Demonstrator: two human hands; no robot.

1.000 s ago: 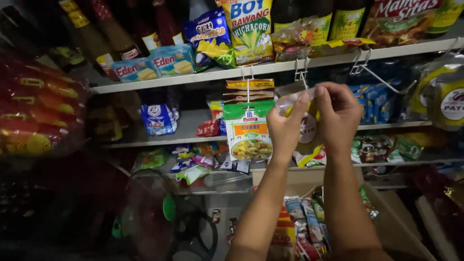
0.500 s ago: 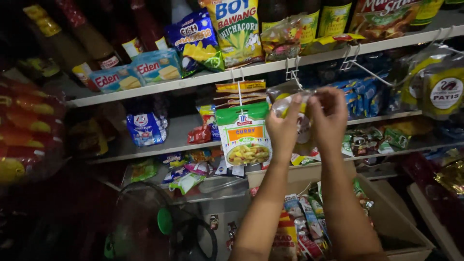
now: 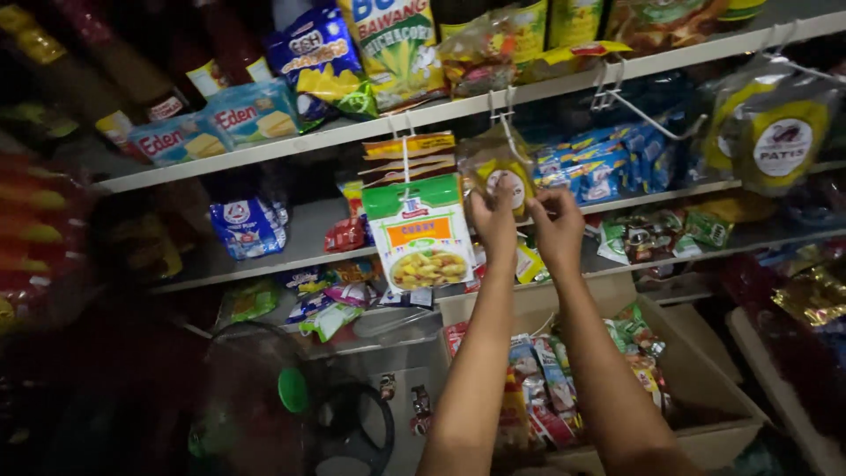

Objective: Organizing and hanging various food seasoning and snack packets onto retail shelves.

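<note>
The clear sachet hangs from a white wire hook under the upper shelf, its yellowish contents and round label partly covered by the fingers in front of it; its lower edge is hidden. Far left, the red and yellow packs are blurred, and the dark fan guard below is hard to make out. Next along, blue cracker boxes sit on the upper shelf. A strip of green-topped seasoning packets with a picture of a yellow dish hangs just left of the sachet. The left hand is raised with its fingertips closed on the sachet's lower left part. The right hand is just beside it, fingers pinched at the sachet's lower right edge, so the sachet lies above and between both hands. Below the forearms, a cardboard box holds small packets, partly hidden by the arms. Far right, bagged bottles hang from another hook, cut off at the frame edge.
</note>
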